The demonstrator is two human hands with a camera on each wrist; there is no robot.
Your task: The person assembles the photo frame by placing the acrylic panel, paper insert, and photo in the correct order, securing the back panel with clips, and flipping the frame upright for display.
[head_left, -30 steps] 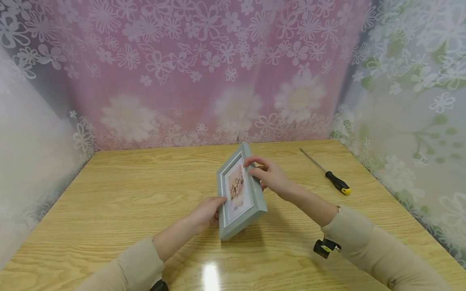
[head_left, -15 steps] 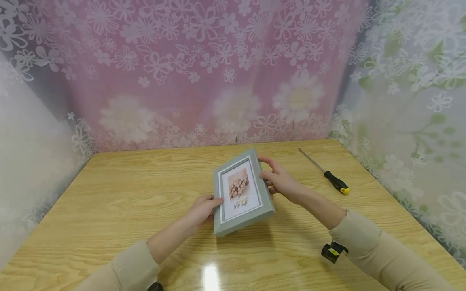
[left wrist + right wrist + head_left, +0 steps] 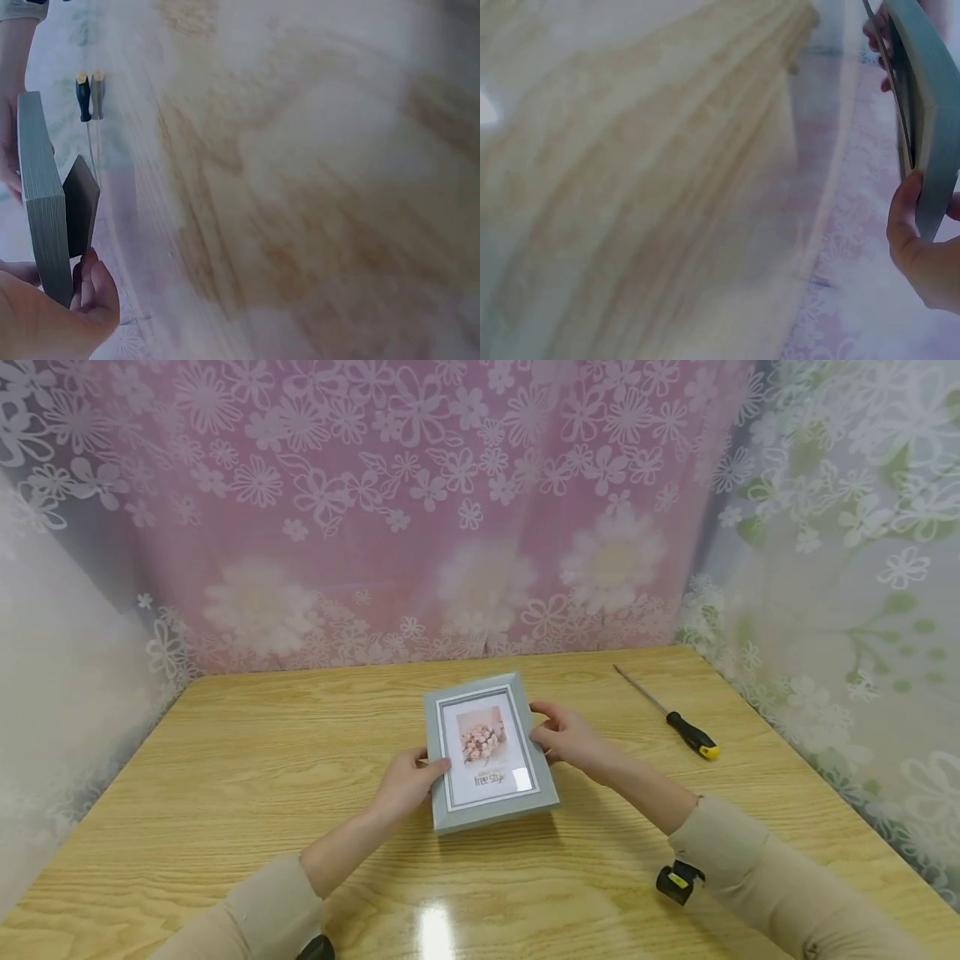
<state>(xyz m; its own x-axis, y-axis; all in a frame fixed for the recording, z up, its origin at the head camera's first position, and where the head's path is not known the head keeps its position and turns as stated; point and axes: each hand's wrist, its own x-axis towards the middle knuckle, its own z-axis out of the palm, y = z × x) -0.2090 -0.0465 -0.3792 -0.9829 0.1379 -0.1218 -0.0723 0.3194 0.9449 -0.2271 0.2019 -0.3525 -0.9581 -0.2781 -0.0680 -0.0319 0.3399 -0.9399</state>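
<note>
A pale grey-green picture frame (image 3: 495, 810) is held between both hands, its face tilted up in the head view. Behind its glass is a picture (image 3: 480, 739) of pink flowers with "free style" lettering. My left hand (image 3: 405, 785) grips the left side, thumb laid over the front. On the opposite side, my right hand (image 3: 576, 745) grips the edge with thumb and fingers. In the left wrist view, a dark flap (image 3: 81, 210) sticks out from the frame's back. The right wrist view shows the frame edge-on, with fingers at both ends.
A screwdriver (image 3: 692, 735) with a black and yellow handle lies on the wooden table (image 3: 285, 760), to the right. Flowered pink cloth (image 3: 420, 543) hangs behind the table, and pale flowered cloth (image 3: 847, 610) borders its right side.
The picture frame has turned from a steep sideways slant to face up more squarely. It has also come lower and slightly left, with both hands keeping hold of it.
</note>
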